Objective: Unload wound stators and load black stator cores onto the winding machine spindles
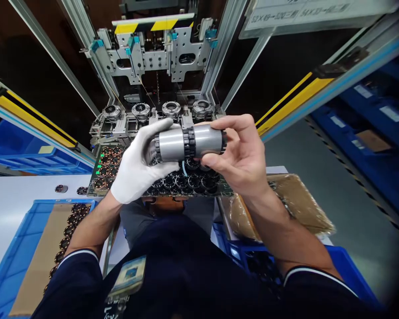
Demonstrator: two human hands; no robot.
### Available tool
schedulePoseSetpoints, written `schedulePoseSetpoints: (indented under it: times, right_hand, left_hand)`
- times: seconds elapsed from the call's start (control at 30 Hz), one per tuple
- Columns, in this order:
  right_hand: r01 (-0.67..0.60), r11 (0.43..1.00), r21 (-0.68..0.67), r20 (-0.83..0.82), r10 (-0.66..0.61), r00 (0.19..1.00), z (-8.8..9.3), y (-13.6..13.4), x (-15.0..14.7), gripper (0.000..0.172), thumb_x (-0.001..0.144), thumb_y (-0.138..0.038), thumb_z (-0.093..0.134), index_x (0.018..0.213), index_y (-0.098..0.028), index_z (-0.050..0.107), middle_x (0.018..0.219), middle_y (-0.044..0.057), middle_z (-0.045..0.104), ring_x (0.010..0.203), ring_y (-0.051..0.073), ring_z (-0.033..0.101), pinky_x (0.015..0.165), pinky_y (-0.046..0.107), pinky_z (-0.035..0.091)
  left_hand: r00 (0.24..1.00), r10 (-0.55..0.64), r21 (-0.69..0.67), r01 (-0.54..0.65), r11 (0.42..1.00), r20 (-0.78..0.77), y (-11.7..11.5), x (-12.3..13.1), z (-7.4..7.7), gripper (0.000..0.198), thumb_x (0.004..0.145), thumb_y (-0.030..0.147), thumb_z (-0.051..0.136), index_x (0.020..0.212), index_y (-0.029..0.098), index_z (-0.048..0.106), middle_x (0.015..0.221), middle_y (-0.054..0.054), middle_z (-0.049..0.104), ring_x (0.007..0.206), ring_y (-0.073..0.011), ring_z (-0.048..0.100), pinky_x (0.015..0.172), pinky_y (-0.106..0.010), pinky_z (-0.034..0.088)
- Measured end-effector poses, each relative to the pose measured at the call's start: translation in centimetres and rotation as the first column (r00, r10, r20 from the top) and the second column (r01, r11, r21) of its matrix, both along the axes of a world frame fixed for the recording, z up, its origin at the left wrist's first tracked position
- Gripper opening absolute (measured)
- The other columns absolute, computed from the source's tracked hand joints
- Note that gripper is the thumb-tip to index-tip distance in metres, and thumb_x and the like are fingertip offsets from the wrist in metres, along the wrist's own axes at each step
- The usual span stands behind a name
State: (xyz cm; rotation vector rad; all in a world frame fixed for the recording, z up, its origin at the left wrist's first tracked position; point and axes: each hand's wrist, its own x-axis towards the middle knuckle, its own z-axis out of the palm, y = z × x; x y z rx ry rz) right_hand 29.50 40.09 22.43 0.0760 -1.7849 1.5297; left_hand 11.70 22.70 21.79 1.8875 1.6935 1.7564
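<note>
You held the pair of grey stator cylinders [188, 142] end to end, just above the tray of black ring parts [186, 181], level and close to your eyes, seemingly to line up their black toothed collars. Your gloved left hand [136, 170] was wrapped tight around the left end; your bare right hand [242, 164] pinched the right end between thumb and fingers. Beyond the tray stood the machine's four round nests [156, 110]; left of it lay a blue bin [26, 248] lined with cardboard.
</note>
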Motion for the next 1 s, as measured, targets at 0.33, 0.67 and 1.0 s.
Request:
schedulePoseSetpoints:
  times: [0.33, 0.67, 1.0]
  right_hand:
    - [-0.08, 0.997, 0.012, -0.002, 0.08, 0.997, -0.3, -0.2, 0.6, 0.057, 0.086, -0.033, 0.101, 0.134, -0.037, 0.071, 0.149, 0.007, 0.074, 0.127, 0.033, 0.078, 0.095, 0.05, 0.078]
    - [0.035, 0.999, -0.028, 0.048, -0.034, 0.998, -1.4, 0.4, 1.4, 0.071, 0.088, -0.043, 0.101, 0.148, -0.038, 0.063, 0.134, 0.005, 0.081, 0.127, 0.03, 0.08, 0.107, 0.051, 0.075]
    - [-0.019, 0.983, -0.181, 0.124, 0.042, 0.991, -1.8, 1.0, 2.5, 0.063, 0.088, -0.034, 0.102, 0.141, -0.031, 0.069, 0.15, 0.006, 0.076, 0.128, 0.027, 0.081, 0.112, 0.043, 0.074]
  left_hand:
    - [0.991, -0.079, 0.079, 0.071, 0.994, 0.11, -0.2, 0.9, -1.0, 0.047, 0.103, 0.053, 0.086, 0.143, 0.038, 0.066, 0.159, -0.008, 0.07, 0.15, -0.0317, 0.07, 0.121, -0.054, 0.066]
    - [0.999, 0.006, -0.039, -0.009, 0.999, -0.053, 0.2, 0.5, -0.6, 0.072, 0.1, 0.052, 0.09, 0.163, 0.034, 0.061, 0.158, -0.009, 0.073, 0.148, -0.0325, 0.072, 0.128, -0.054, 0.062]
    - [0.983, -0.075, -0.088, 0.091, 0.992, 0.168, 2.2, 0.5, -1.4, 0.078, 0.094, 0.059, 0.094, 0.161, 0.032, 0.062, 0.155, -0.011, 0.074, 0.142, -0.0349, 0.075, 0.119, -0.055, 0.067]
